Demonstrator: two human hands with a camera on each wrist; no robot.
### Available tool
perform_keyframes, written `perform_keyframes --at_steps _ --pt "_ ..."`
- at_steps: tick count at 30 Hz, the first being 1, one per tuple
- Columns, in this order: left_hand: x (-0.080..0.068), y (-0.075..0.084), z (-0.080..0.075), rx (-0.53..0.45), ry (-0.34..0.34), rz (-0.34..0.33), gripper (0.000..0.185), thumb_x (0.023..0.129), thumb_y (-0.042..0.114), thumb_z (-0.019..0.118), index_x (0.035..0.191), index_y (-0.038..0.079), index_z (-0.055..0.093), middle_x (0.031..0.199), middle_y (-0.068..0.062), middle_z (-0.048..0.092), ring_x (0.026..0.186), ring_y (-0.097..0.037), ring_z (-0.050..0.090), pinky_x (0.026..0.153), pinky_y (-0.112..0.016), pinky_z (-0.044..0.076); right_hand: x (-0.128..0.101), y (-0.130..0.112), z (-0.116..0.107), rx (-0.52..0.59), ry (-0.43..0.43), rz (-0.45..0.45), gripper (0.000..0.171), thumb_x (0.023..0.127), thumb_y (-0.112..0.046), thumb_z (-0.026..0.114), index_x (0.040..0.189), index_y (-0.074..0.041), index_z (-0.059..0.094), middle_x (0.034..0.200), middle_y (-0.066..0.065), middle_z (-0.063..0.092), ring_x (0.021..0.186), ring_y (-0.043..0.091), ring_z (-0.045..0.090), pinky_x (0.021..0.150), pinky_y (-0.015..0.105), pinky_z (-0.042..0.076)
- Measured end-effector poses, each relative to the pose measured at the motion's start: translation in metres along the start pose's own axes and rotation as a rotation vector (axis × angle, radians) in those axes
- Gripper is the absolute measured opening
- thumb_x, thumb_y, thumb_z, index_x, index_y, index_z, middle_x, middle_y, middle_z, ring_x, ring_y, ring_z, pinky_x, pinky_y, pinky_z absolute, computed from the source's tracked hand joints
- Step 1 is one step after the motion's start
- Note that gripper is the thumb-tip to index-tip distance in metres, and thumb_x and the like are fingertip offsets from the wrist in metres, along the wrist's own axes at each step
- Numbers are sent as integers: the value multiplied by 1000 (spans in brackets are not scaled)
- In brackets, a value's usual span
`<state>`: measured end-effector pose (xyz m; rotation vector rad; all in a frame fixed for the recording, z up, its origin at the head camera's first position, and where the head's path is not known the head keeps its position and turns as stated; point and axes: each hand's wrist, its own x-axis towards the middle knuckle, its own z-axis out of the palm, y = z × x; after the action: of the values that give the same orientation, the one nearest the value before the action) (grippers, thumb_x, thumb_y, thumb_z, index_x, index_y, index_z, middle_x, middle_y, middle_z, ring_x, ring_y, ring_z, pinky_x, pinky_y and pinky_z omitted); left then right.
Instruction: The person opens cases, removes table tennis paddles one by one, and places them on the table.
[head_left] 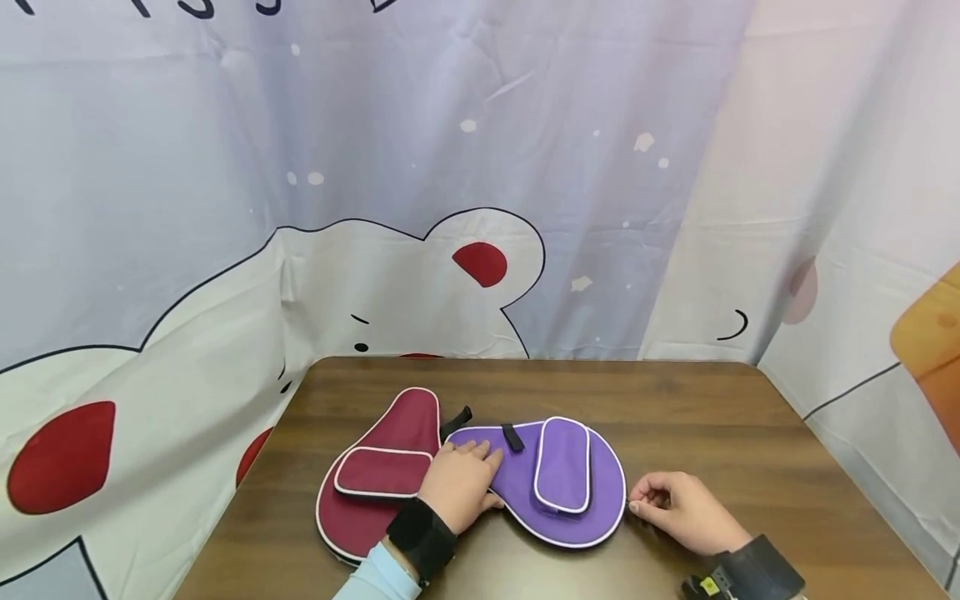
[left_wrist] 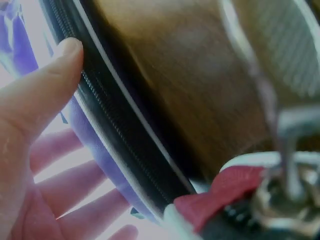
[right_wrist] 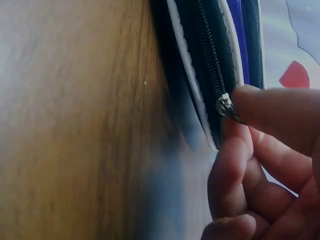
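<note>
My right hand point(head_left: 686, 508) sits nearest me on the bench point(head_left: 712, 417), fingers curled in, and my grip there is narrow: thumb and forefinger pinch the zipper pull point(right_wrist: 225, 106) of the purple racket case point(head_left: 551, 479). The right wrist view shows it plainly, the small metal pull caught between my fingertips point(right_wrist: 260, 107) right at the case's edge, black zipper teeth running away along the white piping. That edge is the case's right side, touching my fingers.

My left hand point(head_left: 461, 483) lies flat on the purple case's narrow handle end, fingers straight and spread, pressing it down against the bench; that grip is wide, holding nothing. In the left wrist view my thumb point(left_wrist: 47, 85) rests against the case's black zipper seam, the other fingers lying under the purple fabric, all rather blurred.

The purple case lies flat in the middle of the bench, between my two hands, its round end toward the right, with a raised pocket point(head_left: 562, 462) trimmed in white on top and a small black loop point(head_left: 512, 437) near my left fingertips.

Just beside it, to the left, lies a dark red racket case point(head_left: 375, 475) of the same shape, its pocket facing up, its edge partly under my left wrist. The two cases touch or overlap where my left hand presses.

Beyond the bench hangs a curtain point(head_left: 420, 208) printed with a white bear with red cheeks.
</note>
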<state>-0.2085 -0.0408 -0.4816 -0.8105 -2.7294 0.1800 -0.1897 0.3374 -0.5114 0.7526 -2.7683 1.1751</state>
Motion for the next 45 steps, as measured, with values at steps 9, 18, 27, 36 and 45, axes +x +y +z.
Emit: perform_keyframes --at_steps 9,18,27,36,45 --pt "0 13 -2 5 65 22 67 78 70 90 126 24 79 106 -3 74 98 -23 70 84 -42 55 5 5 -2 -158 143 59 22 99 -7 80 92 -24 67 78 -19 58 71 -2 55 65 26 47" --pt "-3 7 1 -203 3 -10 62 88 55 90 135 17 77 138 -10 73 129 -37 69 112 -46 52 1 4 -2 -77 84 178 13 99 -14 81 91 -19 72 78 -13 65 71 2 60 68 26 51" --pt "-4 19 3 -83 80 -35 53 90 64 84 109 16 74 95 -6 73 86 -27 74 77 -41 61 -2 0 -3 105 -36 125 7 100 -13 79 94 -13 75 82 -9 69 75 4 65 67 26 54" --pt "-7 10 -6 -158 8 -45 55 86 64 88 119 20 81 101 -5 76 86 -25 72 72 -40 59 3 -4 5 3 60 224 9 101 -14 79 95 -16 73 80 -9 67 71 4 62 68 26 51" --pt "0 12 -4 -187 -20 -58 54 91 63 84 118 16 78 96 -10 71 72 -27 72 63 -40 58 11 -12 10 -1 101 268 8 102 -16 80 97 -14 74 84 -6 70 72 7 64 70 27 52"
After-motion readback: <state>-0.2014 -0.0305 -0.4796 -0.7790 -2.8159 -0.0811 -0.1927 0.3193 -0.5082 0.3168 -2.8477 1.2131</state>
